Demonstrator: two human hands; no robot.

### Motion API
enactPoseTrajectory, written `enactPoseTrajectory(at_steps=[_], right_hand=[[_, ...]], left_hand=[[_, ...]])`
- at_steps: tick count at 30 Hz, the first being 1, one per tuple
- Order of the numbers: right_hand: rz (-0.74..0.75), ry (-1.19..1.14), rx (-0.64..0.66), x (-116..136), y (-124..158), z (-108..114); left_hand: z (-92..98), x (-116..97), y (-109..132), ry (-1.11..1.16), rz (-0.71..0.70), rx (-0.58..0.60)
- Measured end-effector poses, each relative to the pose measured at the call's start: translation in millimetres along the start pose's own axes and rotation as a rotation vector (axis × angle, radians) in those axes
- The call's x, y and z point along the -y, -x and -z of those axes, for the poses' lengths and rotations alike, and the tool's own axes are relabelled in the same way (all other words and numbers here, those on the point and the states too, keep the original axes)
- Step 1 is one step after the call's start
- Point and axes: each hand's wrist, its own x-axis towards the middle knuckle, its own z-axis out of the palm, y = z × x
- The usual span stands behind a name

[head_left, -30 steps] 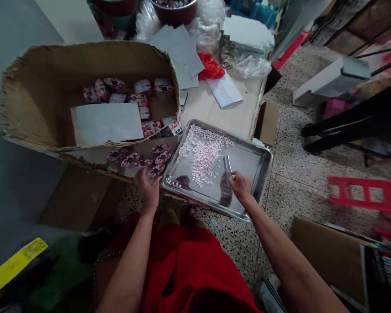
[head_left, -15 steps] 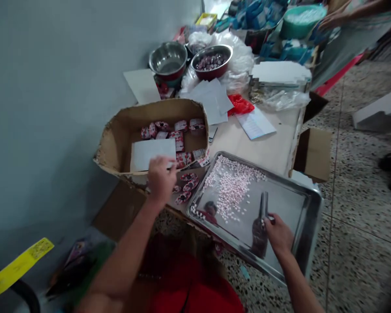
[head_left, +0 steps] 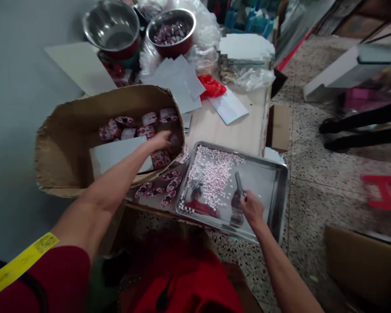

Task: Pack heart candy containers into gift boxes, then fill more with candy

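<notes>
My left hand (head_left: 162, 141) reaches into the cardboard box (head_left: 63, 114), above its right end. Its fingers are blurred, and whether they hold anything is unclear. Round red-and-white packs (head_left: 146, 131) lie in the box beside a white sheet (head_left: 112, 153). Several similar packs (head_left: 155, 191) rest on the table between box and tray. Over the metal tray (head_left: 282, 184), my right hand (head_left: 252, 208) grips a narrow metal scoop (head_left: 239, 182), tilted up to the left. Small pale pink pellets (head_left: 215, 176) cover the tray's left half.
Behind the box stand a metal bowl (head_left: 112, 30) and a bowl of dark wrapped pieces (head_left: 171, 32). White papers (head_left: 179, 82), a red plastic bag (head_left: 211, 86) and a stack of white card (head_left: 246, 47) lie at the back. A person's legs (head_left: 361, 126) show at right.
My left hand has moved from the box's front edge rightward and deeper into the box. My right hand keeps the scoop over the tray. The view has shifted, bringing the box nearer.
</notes>
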Motion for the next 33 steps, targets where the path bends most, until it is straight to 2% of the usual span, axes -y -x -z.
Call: enactPoseTrajectory(at_steps=[2,3,5,6,7,8,9,11,13,14,16,18,21,24,26,28,31,33], right_hand=[[0.062,0.065,-0.022,3,-13,3],[0.092,0.086,-0.032,4,-21,5],[0.144,0.128,-0.055,5,-40,12],[0.161,0.153,-0.067,5,-51,15],[0.175,0.181,-0.077,7,-61,18],[0.195,0.209,-0.081,9,-70,20],[0.222,0.234,-0.080,13,-78,21],[0.297,0.273,-0.066,24,-90,19],[0.402,0.293,-0.040,37,-93,17],[0.458,0.294,-0.021,42,-90,16],[0.553,0.283,0.030,44,-79,18],[0.552,0.262,0.064,36,-62,22],[0.321,0.240,0.039,12,-32,22],[0.136,0.212,0.053,3,-1,5],[0.082,0.173,0.079,15,15,-12],[0.028,0.118,0.091,38,25,-29],[-0.003,0.012,0.093,73,29,-46],[-0.001,-0.086,0.081,88,25,-53]], left_hand=[[35.2,-20,8,0.018,0.067,0.100],[52.0,-34,21,0.033,0.062,0.094],[71.5,-68,65,0.064,-0.064,-0.017],[70.0,-84,94,0.100,-0.108,-0.008],[59.5,-98,126,0.189,-0.112,0.045],[40.3,-108,158,0.292,-0.100,0.140],[13.9,-114,189,0.336,-0.063,0.206],[-49.4,-109,237,0.391,0.075,0.280],[-107.3,-88,266,0.423,0.251,0.170],[-129.1,-74,273,0.415,0.296,0.122],[-157.0,-48,275,0.374,0.312,0.032],[-171.0,-24,262,0.326,0.249,-0.046],[-188.2,4,228,0.256,0.121,-0.157],[-211.3,22,196,0.196,-0.012,-0.175],[-227.3,25,182,0.178,-0.070,-0.174],[-241.5,23,174,0.177,-0.068,-0.183],[-258.5,12,177,0.227,0.008,-0.175],[-267.5,0,186,0.299,0.069,-0.164]])
